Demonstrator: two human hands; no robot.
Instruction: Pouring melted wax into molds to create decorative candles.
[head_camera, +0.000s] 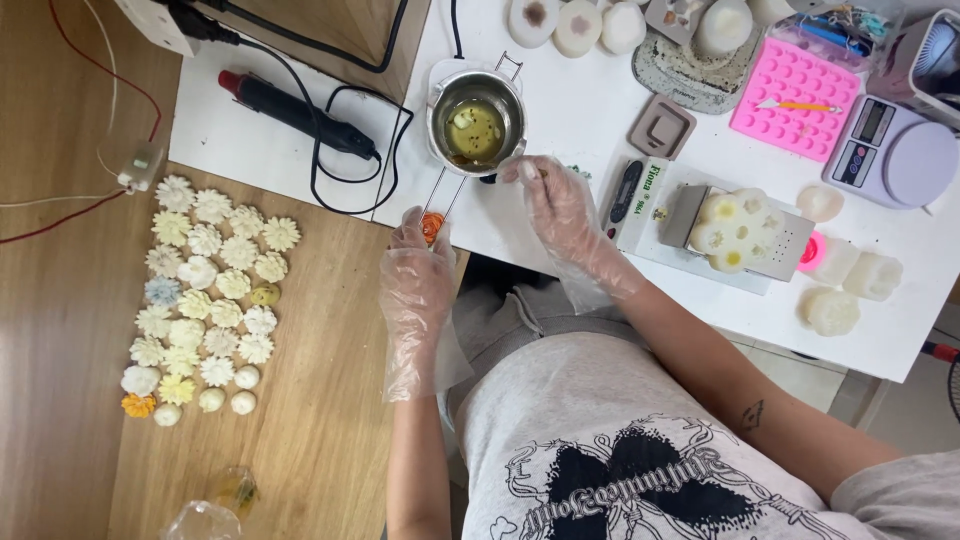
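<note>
Both of my hands wear thin clear plastic gloves. My left hand (418, 270) grips the orange end of the long wire handle (443, 196) of a small metal melting pot (476, 125), which holds yellowish liquid wax with pale lumps in it. The pot stands on the white table (580, 130). My right hand (556, 200) hovers just right of the pot with its fingertips near the rim and nothing in it. A white flower-shaped mould (735, 230) with yellow centres rests on a metal block further right.
Several wax flowers (205, 290) lie in rows on the wooden board at left. A black heat gun (295, 112) with its cord lies left of the pot. A pink silicone mould (797, 98), a kitchen scale (895, 152) and white moulds (850, 280) crowd the right side.
</note>
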